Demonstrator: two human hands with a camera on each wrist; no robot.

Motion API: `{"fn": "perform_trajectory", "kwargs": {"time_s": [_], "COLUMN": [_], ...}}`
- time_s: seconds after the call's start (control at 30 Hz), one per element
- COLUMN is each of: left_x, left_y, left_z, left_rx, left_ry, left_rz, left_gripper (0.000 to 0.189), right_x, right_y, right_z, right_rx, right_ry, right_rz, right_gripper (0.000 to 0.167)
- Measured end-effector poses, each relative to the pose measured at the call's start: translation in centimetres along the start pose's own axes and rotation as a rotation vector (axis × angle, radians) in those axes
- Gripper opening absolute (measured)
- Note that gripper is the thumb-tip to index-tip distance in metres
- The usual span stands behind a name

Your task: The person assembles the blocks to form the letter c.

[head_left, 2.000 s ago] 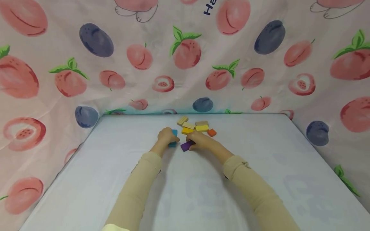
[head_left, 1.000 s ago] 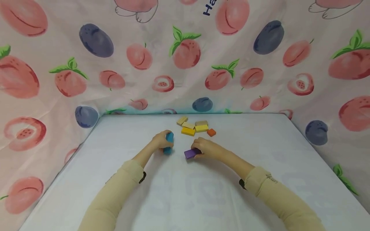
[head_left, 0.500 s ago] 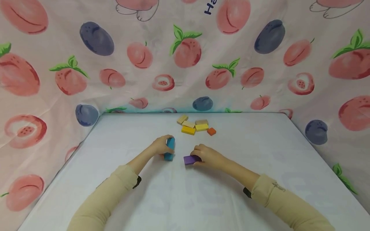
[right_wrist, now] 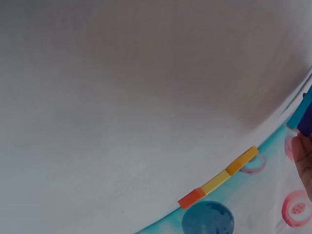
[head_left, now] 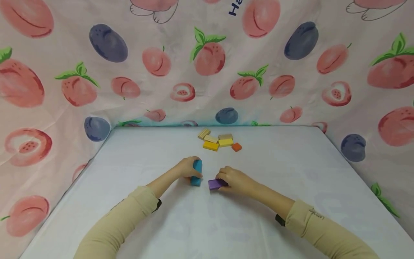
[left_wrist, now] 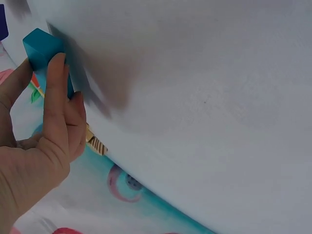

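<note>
In the head view, my left hand [head_left: 186,168] grips a blue block [head_left: 197,167] between thumb and fingers, its long side pointing away from me. The left wrist view shows fingers pinching that block [left_wrist: 43,44] from both sides, beside its shadow. Just to the right, my right hand [head_left: 237,180] holds a purple block [head_left: 215,184] by its right end, with the left end sticking out. A narrow gap separates the two blocks. At the right wrist view's edge, only part of the right hand [right_wrist: 304,161] and the purple block [right_wrist: 306,121] shows. Whether the blocks touch the table cannot be seen.
Farther back lie a dark yellow block [head_left: 211,146], a light yellow block [head_left: 225,142], a small orange block [head_left: 237,147] and several wood-coloured blocks [head_left: 225,136]. A fruit-printed cloth [head_left: 207,90] rises behind the white table [head_left: 275,162].
Both hands have drawn the blue and purple blocks towards me, away from the others. Over the last half second the left hand has moved right, bringing the blue block closer to the purple one.
</note>
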State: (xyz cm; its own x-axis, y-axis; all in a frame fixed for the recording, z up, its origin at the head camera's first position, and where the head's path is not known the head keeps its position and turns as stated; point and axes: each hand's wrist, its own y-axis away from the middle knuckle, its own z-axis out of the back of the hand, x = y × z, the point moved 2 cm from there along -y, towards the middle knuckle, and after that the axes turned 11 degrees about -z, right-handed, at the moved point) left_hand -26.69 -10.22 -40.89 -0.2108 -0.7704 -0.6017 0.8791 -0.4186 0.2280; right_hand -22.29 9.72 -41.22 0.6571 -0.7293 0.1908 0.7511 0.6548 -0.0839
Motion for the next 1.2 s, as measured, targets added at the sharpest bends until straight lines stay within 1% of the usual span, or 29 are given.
{"fn": "perform_trajectory", "kwargs": {"time_s": [0.13, 0.3, 0.47, 0.63, 0.83, 1.03, 1.2], "left_x": [-0.2, -0.4, -0.7, -0.6, -0.2, 0.2, 0.1], "left_y": [-0.2, -0.6, -0.8, -0.8, -0.4, -0.1, -0.2], "left_z": [-0.4, -0.7, -0.8, -0.7, -0.8, -0.9, -1.0], "left_rx": [0.006, 0.022, 0.039, 0.050, 0.056, 0.050, 0.061], "left_ry": [0.000, -0.010, -0.011, -0.018, -0.032, 0.000, 0.009], "left_rz": [0.021, 0.057, 0.073, 0.089, 0.065, 0.062, 0.057], "left_gripper": [0.069, 0.067, 0.067, 0.069, 0.070, 0.069, 0.070], "right_x": [0.2, 0.7, 1.2, 1.8, 2.6, 3.3, 3.2], "right_y": [0.2, 0.4, 0.7, 0.8, 0.5, 0.2, 0.1], "right_z": [0.0, -0.1, -0.2, -0.2, -0.4, -0.9, -1.1], "right_rx": [-0.008, 0.002, -0.002, -0.013, 0.033, 0.082, 0.114], "right_ry": [0.010, 0.017, 0.024, 0.019, 0.028, 0.020, 0.016], "right_rz": [0.022, 0.035, 0.047, 0.069, 0.033, -0.001, -0.038], "right_gripper": [0.031, 0.031, 0.030, 0.030, 0.031, 0.032, 0.030]}}
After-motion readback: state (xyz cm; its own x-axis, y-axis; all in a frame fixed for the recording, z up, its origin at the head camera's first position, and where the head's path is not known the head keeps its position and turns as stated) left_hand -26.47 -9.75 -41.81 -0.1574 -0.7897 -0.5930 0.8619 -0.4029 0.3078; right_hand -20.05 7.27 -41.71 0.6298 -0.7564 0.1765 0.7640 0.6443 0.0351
